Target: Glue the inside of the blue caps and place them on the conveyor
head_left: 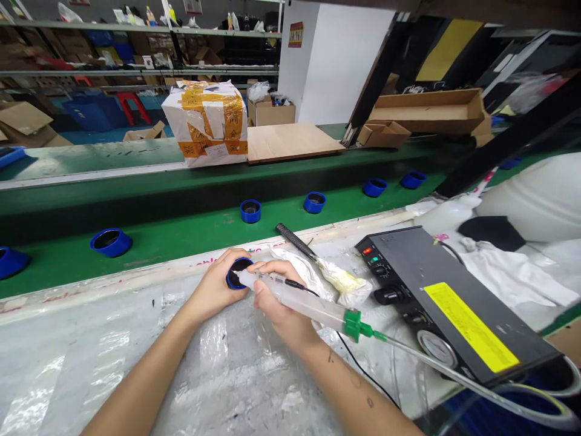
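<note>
My left hand (218, 284) is closed round the left side of a round blue cup-like part (232, 277) with a dark inside. In my right hand (279, 297) is a clear dispensing syringe (313, 306), lying at a slant with its tip at the opening of that blue part. Whether the tip touches the inside, I cannot tell. A green cap (353, 324) closes the syringe's rear end, and a clear hose (436, 360) runs from it to the right. Along the barrel, under my fingers, lies a small switch with a black cable (295, 283).
Several blue parts (111, 242) stand spaced along the green conveyor belt (195, 236). Right of my hands sits a black dispenser box (454, 303) with a gauge. A black-handled tool (296, 241) lies near a white cloth (290, 266). A taped carton (209, 124) stands behind the belt.
</note>
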`<state>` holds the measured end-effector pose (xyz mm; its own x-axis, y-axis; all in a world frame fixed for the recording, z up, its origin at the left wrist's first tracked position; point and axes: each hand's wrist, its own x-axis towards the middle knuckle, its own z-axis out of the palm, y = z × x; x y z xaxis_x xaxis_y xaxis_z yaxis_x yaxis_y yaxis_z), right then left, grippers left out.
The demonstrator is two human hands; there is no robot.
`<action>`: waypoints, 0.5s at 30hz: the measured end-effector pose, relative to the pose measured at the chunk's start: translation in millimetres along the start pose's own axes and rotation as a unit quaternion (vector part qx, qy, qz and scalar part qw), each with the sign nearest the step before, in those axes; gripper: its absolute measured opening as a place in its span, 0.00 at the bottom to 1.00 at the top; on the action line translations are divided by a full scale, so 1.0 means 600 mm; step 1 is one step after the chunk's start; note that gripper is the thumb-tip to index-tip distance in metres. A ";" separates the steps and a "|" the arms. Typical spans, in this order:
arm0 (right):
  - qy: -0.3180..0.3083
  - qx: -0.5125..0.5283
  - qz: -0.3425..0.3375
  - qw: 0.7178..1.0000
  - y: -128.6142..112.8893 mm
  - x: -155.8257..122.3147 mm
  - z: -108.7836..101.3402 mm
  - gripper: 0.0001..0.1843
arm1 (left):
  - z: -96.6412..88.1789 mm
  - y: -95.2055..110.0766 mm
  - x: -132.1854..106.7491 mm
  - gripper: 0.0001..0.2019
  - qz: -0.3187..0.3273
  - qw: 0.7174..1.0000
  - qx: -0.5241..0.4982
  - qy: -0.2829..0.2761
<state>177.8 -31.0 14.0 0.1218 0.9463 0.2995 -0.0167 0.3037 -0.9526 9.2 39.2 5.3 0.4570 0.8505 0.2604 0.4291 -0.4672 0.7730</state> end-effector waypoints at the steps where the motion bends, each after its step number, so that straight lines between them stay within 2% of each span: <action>1: 0.003 0.005 -0.001 1.000 0.001 0.000 0.001 0.08 | 0.000 -0.001 0.000 0.22 0.001 1.000 0.000 0.001; 6: 0.018 0.012 0.000 1.000 0.001 0.002 0.004 0.08 | 0.002 -0.007 -0.001 0.24 0.001 1.000 0.002 0.007; 15: 0.035 0.028 -0.008 0.999 0.004 0.010 0.003 0.06 | 0.003 -0.001 -0.001 0.20 0.010 1.000 -0.013 0.012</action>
<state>176.6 -24.2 13.8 0.1914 0.9320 0.3077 -0.0696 0.3256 -0.9429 10.0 38.4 3.5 0.4468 0.8468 0.2886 0.3995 -0.4775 0.7825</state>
